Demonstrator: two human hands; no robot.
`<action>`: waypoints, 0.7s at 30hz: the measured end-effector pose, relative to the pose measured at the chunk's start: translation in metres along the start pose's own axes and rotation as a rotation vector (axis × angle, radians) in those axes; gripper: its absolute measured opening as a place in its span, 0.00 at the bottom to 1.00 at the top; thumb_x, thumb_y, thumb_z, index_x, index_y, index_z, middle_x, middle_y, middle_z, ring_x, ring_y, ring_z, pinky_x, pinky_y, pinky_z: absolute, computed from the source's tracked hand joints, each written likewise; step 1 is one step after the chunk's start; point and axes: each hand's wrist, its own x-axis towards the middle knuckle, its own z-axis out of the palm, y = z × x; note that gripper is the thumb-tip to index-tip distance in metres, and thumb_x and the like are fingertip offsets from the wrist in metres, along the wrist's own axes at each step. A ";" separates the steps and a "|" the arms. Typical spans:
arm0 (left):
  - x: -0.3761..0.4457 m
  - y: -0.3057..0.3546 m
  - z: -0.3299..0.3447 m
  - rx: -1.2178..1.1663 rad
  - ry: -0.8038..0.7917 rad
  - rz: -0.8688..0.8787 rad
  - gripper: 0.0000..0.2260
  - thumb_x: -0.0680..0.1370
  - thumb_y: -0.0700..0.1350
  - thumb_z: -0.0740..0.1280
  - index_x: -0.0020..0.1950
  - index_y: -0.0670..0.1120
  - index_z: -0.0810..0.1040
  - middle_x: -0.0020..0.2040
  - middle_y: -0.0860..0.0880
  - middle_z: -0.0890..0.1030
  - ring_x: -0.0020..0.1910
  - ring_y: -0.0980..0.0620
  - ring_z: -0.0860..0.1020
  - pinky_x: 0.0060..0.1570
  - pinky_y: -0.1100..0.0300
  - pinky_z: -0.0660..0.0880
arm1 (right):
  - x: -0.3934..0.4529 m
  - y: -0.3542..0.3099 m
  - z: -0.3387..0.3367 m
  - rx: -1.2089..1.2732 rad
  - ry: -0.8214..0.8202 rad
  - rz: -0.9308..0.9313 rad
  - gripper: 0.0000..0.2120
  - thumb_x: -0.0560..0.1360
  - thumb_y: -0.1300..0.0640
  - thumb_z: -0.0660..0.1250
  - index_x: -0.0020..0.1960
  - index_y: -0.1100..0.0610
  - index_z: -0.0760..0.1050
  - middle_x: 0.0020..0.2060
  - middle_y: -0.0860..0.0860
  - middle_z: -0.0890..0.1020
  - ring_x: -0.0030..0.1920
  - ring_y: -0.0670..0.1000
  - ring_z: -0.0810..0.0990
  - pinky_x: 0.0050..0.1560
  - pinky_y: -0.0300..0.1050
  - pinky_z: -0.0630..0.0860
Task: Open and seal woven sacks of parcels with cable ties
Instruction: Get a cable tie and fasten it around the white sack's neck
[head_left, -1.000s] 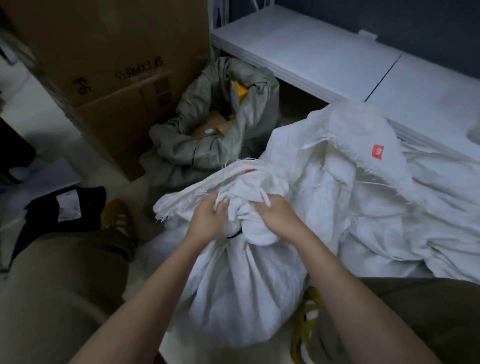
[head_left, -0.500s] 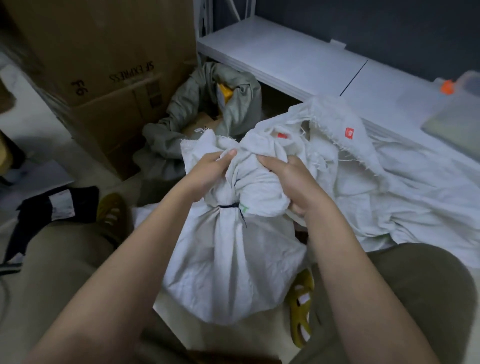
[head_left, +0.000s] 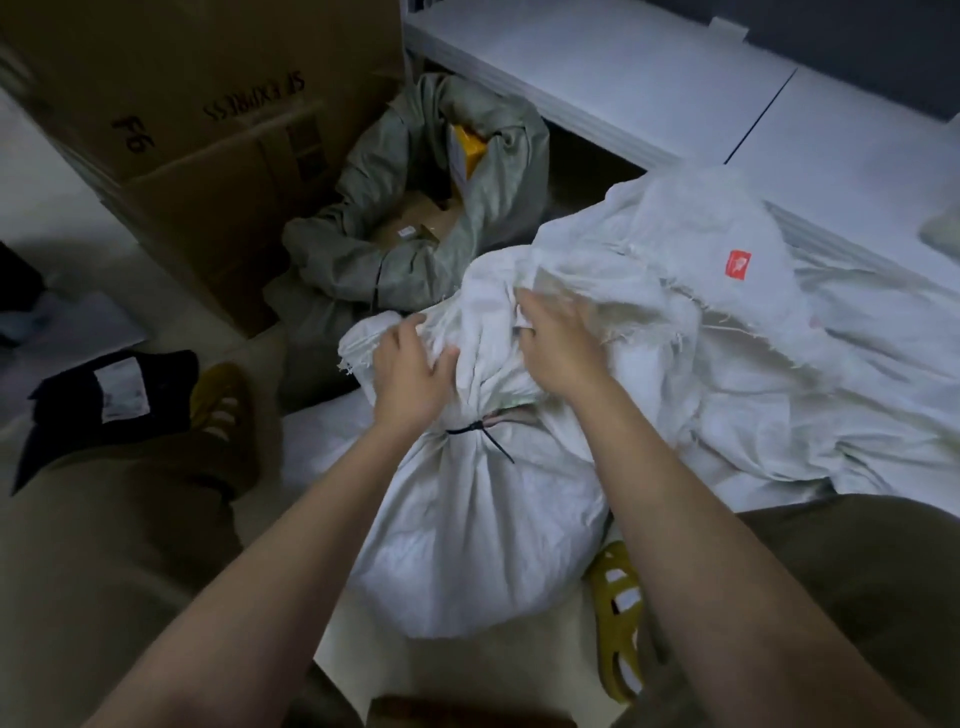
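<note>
A full white woven sack (head_left: 483, 530) stands between my knees, its neck cinched by a black cable tie (head_left: 475, 428) whose tail sticks out to the right. Above the tie the gathered mouth bunches up. My left hand (head_left: 410, 374) lies on the left of that bunch with fingers spread. My right hand (head_left: 558, 351) is on the right of the bunch, fingers curled into the loose cloth and gripping it.
Empty white sacks (head_left: 779, 332) with a red label are heaped to the right. A grey-green sack (head_left: 415, 249) lies open behind, parcels inside. A large cardboard box (head_left: 208, 130) stands at the back left, a white shelf (head_left: 623, 78) behind, a black parcel (head_left: 114, 389) left.
The sack has settled lower and the cable tie shows clearly. Both hands have shifted up from squeezing the neck to the bunched mouth, my left hand opening out.
</note>
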 end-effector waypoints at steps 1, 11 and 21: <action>-0.001 -0.005 -0.001 0.016 0.034 0.061 0.23 0.78 0.47 0.66 0.70 0.41 0.66 0.68 0.39 0.67 0.67 0.42 0.66 0.66 0.51 0.63 | 0.004 0.011 0.014 -0.073 -0.127 0.057 0.25 0.81 0.57 0.52 0.77 0.49 0.56 0.73 0.52 0.65 0.73 0.57 0.60 0.71 0.58 0.55; -0.010 -0.020 0.005 -0.317 0.085 -0.011 0.16 0.78 0.43 0.65 0.65 0.45 0.70 0.62 0.52 0.71 0.64 0.53 0.69 0.64 0.61 0.65 | -0.124 0.009 0.074 0.375 0.416 0.130 0.30 0.70 0.65 0.58 0.73 0.55 0.64 0.67 0.54 0.68 0.67 0.51 0.65 0.68 0.42 0.62; -0.050 0.001 -0.018 0.015 0.262 0.275 0.14 0.79 0.44 0.63 0.65 0.45 0.72 0.63 0.45 0.70 0.62 0.47 0.67 0.62 0.59 0.61 | -0.135 -0.014 0.122 0.744 0.325 0.174 0.12 0.76 0.55 0.69 0.58 0.48 0.75 0.51 0.42 0.76 0.53 0.43 0.77 0.55 0.37 0.75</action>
